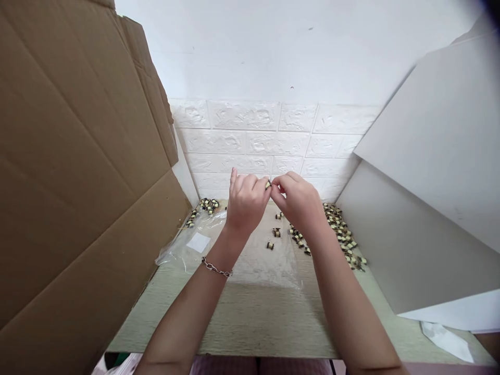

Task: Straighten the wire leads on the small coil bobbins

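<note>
My left hand (pixel 246 200) and my right hand (pixel 299 200) meet above the table, fingertips pinched together on one small yellow-and-black part (pixel 269 184) held between them. A chain bracelet (pixel 216 269) sits on my left wrist. Below the hands, a few loose parts of the same kind (pixel 276 233) lie on a clear plastic sheet (pixel 265 260). A long heap of them (pixel 346 237) runs along the right side, and a smaller cluster (pixel 206 205) lies at the far left.
A tall brown cardboard panel (pixel 78 172) walls off the left. A white board (pixel 425 182) leans in from the right. A white brick-pattern wall (pixel 273 140) stands behind the pale wooden table (pixel 253 317). A white scrap (pixel 445 338) lies at the near right.
</note>
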Demonstrator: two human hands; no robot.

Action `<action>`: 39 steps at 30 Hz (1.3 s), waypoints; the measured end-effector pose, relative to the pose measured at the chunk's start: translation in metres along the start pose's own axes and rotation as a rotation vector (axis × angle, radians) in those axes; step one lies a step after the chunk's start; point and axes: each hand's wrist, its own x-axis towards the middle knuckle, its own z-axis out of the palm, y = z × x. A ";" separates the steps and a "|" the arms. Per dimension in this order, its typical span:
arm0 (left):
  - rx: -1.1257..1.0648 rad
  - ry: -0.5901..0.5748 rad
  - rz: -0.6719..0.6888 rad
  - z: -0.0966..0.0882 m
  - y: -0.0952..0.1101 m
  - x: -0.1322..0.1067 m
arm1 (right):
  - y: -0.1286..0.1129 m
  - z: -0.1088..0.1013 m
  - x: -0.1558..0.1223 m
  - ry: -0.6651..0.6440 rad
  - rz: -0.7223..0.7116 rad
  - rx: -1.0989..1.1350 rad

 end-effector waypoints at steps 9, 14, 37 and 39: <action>-0.457 -0.455 -0.184 -0.020 -0.011 0.014 | 0.004 -0.005 0.000 -0.116 -0.006 0.148; -0.979 -0.679 -0.407 -0.034 -0.027 0.020 | 0.005 -0.012 -0.001 -0.018 -0.085 0.275; -1.927 -0.581 -0.950 -0.014 -0.002 0.015 | -0.005 -0.016 -0.004 0.236 -0.135 0.138; -1.925 -0.547 -0.943 -0.014 0.000 0.015 | -0.005 -0.015 -0.004 0.235 -0.133 0.148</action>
